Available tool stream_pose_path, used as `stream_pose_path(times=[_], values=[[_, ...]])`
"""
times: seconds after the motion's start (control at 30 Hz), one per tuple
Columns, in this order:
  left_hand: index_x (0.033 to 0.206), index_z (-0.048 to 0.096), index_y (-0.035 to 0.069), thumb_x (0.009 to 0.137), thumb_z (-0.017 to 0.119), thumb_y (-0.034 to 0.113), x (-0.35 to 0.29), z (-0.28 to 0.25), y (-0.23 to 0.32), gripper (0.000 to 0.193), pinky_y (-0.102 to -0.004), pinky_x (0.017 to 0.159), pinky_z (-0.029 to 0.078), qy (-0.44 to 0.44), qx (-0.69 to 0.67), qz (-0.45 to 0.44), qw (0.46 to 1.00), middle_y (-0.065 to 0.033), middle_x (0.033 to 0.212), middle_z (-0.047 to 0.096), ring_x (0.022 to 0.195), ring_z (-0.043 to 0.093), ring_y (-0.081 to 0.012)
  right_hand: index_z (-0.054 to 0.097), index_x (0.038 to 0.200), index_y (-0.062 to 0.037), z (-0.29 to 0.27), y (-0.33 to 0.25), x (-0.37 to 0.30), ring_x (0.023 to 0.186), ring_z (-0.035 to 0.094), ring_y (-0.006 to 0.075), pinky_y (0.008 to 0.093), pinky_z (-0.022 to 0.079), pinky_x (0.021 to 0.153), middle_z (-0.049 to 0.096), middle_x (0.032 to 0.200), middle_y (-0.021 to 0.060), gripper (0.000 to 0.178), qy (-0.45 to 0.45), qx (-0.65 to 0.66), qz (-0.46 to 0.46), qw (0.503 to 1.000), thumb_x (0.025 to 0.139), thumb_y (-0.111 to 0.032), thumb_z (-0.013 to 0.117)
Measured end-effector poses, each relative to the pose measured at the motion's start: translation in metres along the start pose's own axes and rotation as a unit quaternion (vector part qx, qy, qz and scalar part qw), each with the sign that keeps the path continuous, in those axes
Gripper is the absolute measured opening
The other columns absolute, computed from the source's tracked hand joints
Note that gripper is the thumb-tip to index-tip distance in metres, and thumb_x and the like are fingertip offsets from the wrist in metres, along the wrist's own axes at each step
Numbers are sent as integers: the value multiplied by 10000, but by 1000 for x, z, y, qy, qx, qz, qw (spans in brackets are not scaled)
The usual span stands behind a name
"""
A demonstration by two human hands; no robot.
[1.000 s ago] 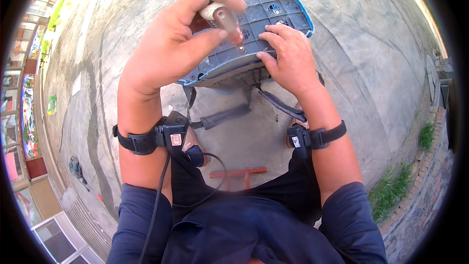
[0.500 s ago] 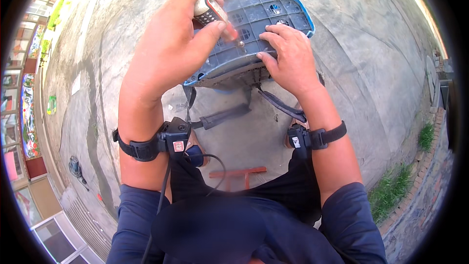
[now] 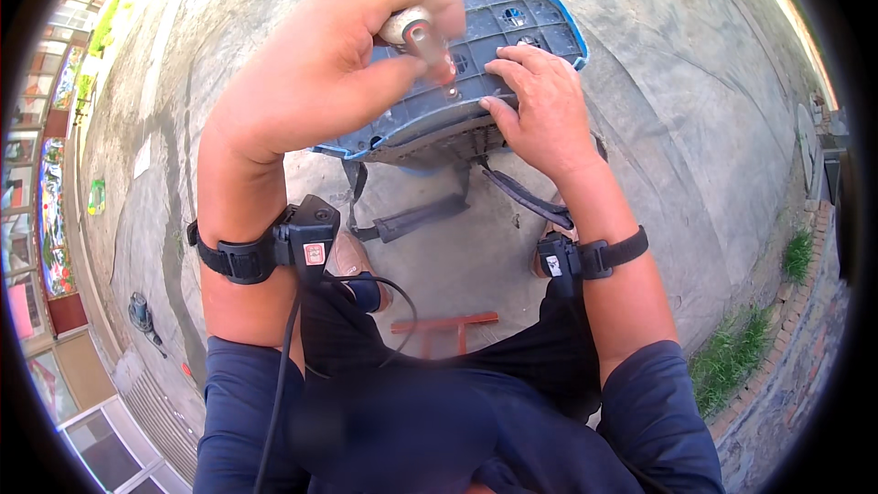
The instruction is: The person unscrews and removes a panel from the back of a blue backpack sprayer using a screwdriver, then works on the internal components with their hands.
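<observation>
My left hand point(image 3: 320, 73) is closed round a screwdriver point(image 3: 416, 29) with a pale, rounded handle, part of it blurred. Its tip points down at the near part of the ribbed dark plastic base point(image 3: 489, 26) of a blue-edged case with straps. Whether the tip sits on a screw is too blurred to tell. On the right half of the base lies my right hand point(image 3: 547, 110), fingers apart and slightly bent, thumb near the front edge. A dark shoulder strap point(image 3: 421, 218) hangs from the case toward me.
Between my feet, a red metal piece point(image 3: 448, 320) lies on the grey ground sheet point(image 3: 695, 128). A dark corded tool point(image 3: 142, 311) is far to the left. Grass point(image 3: 732, 357) and a brick edging run along the right. A black cable point(image 3: 288, 384) trails from my left forearm strap.
My left wrist and forearm have swung left, and the hand has turned with the screwdriver, whose handle now sits a little lower and to the right. My right hand has stayed put.
</observation>
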State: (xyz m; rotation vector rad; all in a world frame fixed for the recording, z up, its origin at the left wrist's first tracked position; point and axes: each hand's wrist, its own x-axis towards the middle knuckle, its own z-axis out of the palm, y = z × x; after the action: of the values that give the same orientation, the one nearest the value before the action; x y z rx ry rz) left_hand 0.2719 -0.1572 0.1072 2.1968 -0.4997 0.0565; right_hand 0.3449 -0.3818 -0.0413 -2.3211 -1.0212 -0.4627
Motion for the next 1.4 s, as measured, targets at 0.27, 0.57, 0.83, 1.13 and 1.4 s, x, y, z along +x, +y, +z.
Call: stream_pose_path(times=[0.27,0.57,0.83,1.13,1.4], values=[[1204,629,57,907,711,15,-2,20,5,311,-298,829,568,122,168,33,978,-81,915,741,986,747,-162,710,1125,-126,0,0,1,1250,588,281,451,417,1082,666,1248,71,353,-2,-5,1,1000,794,-213,795],[1344,597,76,910,756,103,6,31,19,463,-303,741,580,147,220,-25,964,-141,1100,699,852,742,-170,705,1128,-123,1,0,0,1254,585,298,456,413,1096,664,1255,84,354,-11,-2,5,1000,801,-222,796],[1365,592,56,916,715,60,10,33,7,465,-315,808,583,115,109,18,987,-127,1096,680,858,743,-191,705,1129,-119,1,2,-1,1257,584,310,460,413,1098,663,1255,91,357,0,-1,0,1000,800,-221,798],[1396,601,88,918,692,33,5,28,15,490,-315,852,566,106,71,-2,992,-117,1140,679,937,736,-194,698,1155,-119,1,3,-2,1260,582,306,462,422,1086,656,1272,86,370,-3,-7,-2,1000,813,-217,800],[1421,596,123,900,736,78,8,26,18,541,-312,836,549,132,258,37,956,-154,1134,673,905,703,-227,691,1171,-117,1,0,-1,1263,581,303,463,433,1073,653,1289,79,379,-5,-11,-3,1000,821,-210,805]])
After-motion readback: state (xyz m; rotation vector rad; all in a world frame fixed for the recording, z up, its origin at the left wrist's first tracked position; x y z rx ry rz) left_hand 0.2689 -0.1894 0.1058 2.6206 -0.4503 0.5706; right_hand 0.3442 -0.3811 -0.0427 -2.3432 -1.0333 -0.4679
